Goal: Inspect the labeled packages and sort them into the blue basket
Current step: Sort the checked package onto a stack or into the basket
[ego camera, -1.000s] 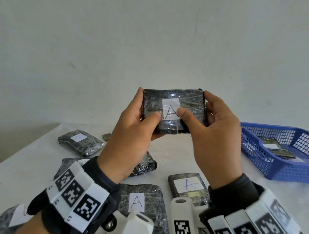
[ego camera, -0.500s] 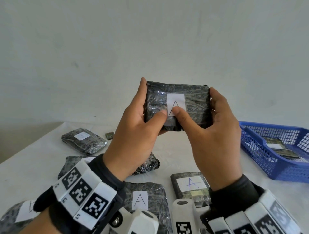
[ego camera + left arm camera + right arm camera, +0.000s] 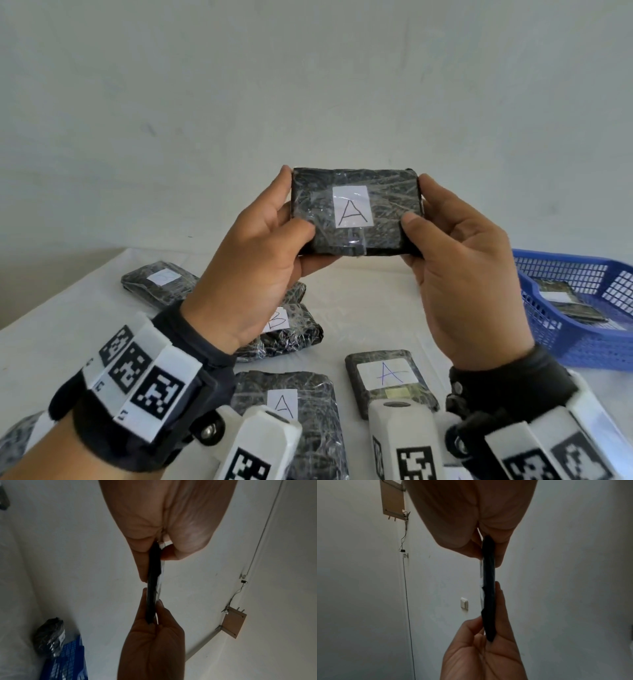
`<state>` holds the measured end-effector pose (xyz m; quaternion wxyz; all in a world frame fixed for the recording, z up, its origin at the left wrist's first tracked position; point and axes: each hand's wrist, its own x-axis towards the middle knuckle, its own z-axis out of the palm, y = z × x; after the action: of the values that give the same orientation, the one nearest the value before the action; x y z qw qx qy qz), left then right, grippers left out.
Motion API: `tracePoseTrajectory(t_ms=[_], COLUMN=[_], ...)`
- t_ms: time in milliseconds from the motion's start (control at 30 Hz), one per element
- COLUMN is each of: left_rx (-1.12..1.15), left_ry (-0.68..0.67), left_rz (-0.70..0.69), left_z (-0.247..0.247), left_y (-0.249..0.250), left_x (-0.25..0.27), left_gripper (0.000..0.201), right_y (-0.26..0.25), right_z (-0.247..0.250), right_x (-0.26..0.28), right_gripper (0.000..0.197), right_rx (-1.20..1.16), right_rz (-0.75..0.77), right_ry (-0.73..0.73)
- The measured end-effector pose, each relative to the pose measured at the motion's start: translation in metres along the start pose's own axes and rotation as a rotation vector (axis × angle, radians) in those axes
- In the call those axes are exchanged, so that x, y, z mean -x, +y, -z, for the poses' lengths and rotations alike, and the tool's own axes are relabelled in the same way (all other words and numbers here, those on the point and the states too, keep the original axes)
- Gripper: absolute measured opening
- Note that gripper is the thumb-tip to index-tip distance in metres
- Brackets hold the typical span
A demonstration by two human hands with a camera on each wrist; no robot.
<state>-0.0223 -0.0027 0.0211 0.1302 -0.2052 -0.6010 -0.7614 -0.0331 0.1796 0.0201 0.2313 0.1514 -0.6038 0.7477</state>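
Nearest, on the white table [image 3: 370,308]: two dark wrapped packages with white labels. One package marked "A" [image 3: 294,411] lies near centre, partly behind the wrist gear. A second "A" package [image 3: 387,377] lies just right of it, the two apart.

A little farther, left of centre: a package marked "B" [image 3: 291,325], partly hidden under the left wrist. Farther left again, another package [image 3: 157,284], label too faint to read.

Right side, mid-distance: blue basket [image 3: 582,339] on the table, with at least one dark package [image 3: 561,301] lying inside it.

Above the table, centre: held package [image 3: 356,216], raised clear of the surface, label "A" facing the head camera. Left hand [image 3: 253,274] pinches its left end, thumb on the front face, fingers behind. Right hand [image 3: 466,281] pinches the right end the same way. Wrist views show the package edge-on between thumb and fingers of both hands.

Farthest: plain pale wall [image 3: 308,85].
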Motion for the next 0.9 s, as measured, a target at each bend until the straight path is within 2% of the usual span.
tracePoseTrajectory(t_ms=[167, 267, 333, 433, 567, 700, 900], left_rx=[0.071, 0.047, 0.029, -0.007, -0.025, -0.027, -0.033], left_ry=[0.021, -0.014, -0.013, 0.002, -0.008, 0.011, 0.022], left_rz=[0.014, 0.007, -0.001, -0.008, -0.025, -0.041, -0.014], left_z=[-0.002, -0.005, -0.005, -0.003, -0.005, -0.004, -0.005], left_y=[-0.001, 0.002, 0.001, -0.003, -0.005, -0.004, -0.009], left_x=[0.0, 0.002, 0.002, 0.001, 0.003, 0.002, 0.001], left_gripper=[0.061, 0.043, 0.039, 0.055, 0.068, 0.09, 0.089], right_y=[0.001, 0.001, 0.002, 0.004, 0.002, -0.005, -0.006], right_z=[0.0, 0.0, -0.002, -0.004, -0.009, -0.012, -0.017], right_x=[0.001, 0.001, 0.002, 0.002, 0.006, 0.012, 0.014], right_gripper=[0.052, 0.049, 0.047, 0.045, 0.062, 0.058, 0.068], right_rx=[0.061, 0.078, 0.135, 0.206, 0.343, 0.365, 0.408], right_rz=[0.036, 0.046, 0.064, 0.078, 0.153, 0.194, 0.18], right_ry=[-0.08, -0.098, -0.113, -0.127, -0.116, -0.108, -0.123])
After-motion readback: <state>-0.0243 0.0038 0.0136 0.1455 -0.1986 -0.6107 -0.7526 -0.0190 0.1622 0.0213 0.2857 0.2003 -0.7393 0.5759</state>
